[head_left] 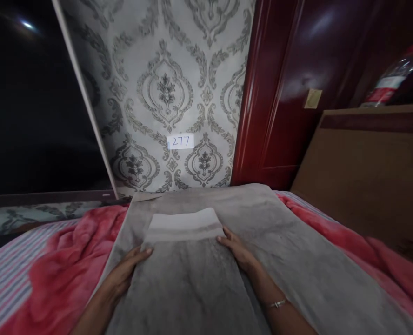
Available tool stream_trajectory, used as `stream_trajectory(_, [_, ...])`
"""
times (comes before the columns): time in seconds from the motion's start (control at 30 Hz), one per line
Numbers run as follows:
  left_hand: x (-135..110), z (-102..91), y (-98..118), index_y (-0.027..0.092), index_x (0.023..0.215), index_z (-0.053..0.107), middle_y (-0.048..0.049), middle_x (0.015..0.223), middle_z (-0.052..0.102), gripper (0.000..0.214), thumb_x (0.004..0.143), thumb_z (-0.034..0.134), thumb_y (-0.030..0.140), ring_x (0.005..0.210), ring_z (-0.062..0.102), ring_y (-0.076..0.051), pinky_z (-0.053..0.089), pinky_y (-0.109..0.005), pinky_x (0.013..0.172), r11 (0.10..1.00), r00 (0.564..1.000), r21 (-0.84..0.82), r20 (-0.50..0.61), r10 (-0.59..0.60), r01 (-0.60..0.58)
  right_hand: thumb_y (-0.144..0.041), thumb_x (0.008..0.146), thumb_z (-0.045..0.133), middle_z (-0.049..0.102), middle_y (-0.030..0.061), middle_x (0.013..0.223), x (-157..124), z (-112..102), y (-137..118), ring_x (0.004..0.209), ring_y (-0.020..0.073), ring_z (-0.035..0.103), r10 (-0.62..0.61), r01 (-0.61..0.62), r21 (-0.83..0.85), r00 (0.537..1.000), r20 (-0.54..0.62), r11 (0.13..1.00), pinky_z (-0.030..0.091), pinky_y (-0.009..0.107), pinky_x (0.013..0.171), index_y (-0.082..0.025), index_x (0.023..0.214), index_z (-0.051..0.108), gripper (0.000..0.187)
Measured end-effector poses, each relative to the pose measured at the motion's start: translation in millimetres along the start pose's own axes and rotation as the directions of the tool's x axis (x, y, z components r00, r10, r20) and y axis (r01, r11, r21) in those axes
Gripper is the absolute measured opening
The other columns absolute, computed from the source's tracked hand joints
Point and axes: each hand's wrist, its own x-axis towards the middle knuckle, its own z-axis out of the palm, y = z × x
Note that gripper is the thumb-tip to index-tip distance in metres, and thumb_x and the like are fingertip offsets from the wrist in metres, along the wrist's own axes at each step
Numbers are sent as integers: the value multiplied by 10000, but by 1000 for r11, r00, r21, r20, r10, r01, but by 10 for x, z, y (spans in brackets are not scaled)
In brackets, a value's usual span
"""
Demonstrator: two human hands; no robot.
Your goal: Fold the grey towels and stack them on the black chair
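A soft grey piece of cloth (192, 284) with a white band (183, 221) across its far end lies in front of me, its surface slightly creased. Whether it is a garment or a towel I cannot tell. My left hand (129, 267) holds its left edge just below the band, thumb on top and the other fingers partly hidden at the side. At the right end of the band, my right hand (237, 249) pinches the opposite edge between thumb and fingers. Beneath the cloth a larger grey blanket (290, 260) is spread out.
Red plush blankets (77, 251) lie along both sides over a striped sheet (11, 263). A dark screen (35, 116) stands at the left. Patterned wallpaper (164, 93) bears a "277" label (180, 141). At right, a bottle (389, 83) rests on a brown box (370, 177) near red panelling (272, 93).
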Motion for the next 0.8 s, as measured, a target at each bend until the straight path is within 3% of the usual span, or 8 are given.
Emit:
stream_trajectory(0.13, [-26, 17, 18, 108, 1020, 730, -164, 1055, 764, 649, 472, 973, 355, 976, 733, -351, 602, -376, 824, 1000, 999, -8, 50, 20, -19, -523, 614, 810, 747, 81, 1098, 32, 18, 21, 1015, 308, 677, 1, -2, -54, 1000, -12, 999, 460, 448, 991, -175, 1207, 662, 703])
stream_trajectory(0.3, [24, -56, -23, 101, 1047, 708, -163, 1006, 768, 696, 457, 975, 353, 997, 727, -355, 598, -372, 812, 999, 997, -32, 73, 28, -25, -468, 603, 804, 752, 78, 1043, 9, 69, -14, 921, 277, 705, 114, -115, -25, 993, -28, 993, 514, 420, 895, -190, 1197, 644, 675])
stream_trajectory(0.43, [61, -103, -57, 117, 1094, 686, -143, 1006, 769, 695, 474, 960, 272, 1043, 714, -355, 594, -396, 859, 996, 996, -88, 82, 29, -21, -438, 618, 781, 753, 77, 1046, -83, 85, -36, 942, 280, 710, 148, -148, 27, 989, -14, 989, 532, 417, 891, -211, 1163, 656, 604])
stream_trajectory(0.57, [91, -114, -74, 121, 1110, 675, -140, 1008, 767, 695, 489, 951, 267, 1030, 719, -354, 595, -401, 865, 995, 995, -90, 93, 42, -34, -461, 626, 764, 760, 91, 1008, -187, 68, -26, 1004, 294, 699, 186, -187, 49, 982, 15, 981, 521, 424, 946, -197, 1011, 685, 474])
stream_trajectory(0.7, [81, -73, -61, 107, 1118, 670, -156, 978, 765, 711, 486, 940, 292, 999, 723, -378, 597, -440, 855, 999, 998, -36, 59, 37, -35, -469, 585, 798, 765, 86, 960, -268, 76, -8, 978, 294, 707, 265, -267, 97, 964, 35, 959, 520, 430, 958, -203, 910, 672, 438])
stream_trajectory(0.8, [15, -29, -25, 139, 1122, 681, -150, 1011, 764, 720, 461, 940, 264, 1068, 701, -384, 579, -448, 911, 996, 996, 35, -5, 84, -84, -446, 558, 832, 764, 77, 942, -303, 124, -9, 931, 281, 714, 237, -237, 124, 971, 12, 963, 526, 428, 938, -205, 925, 659, 472])
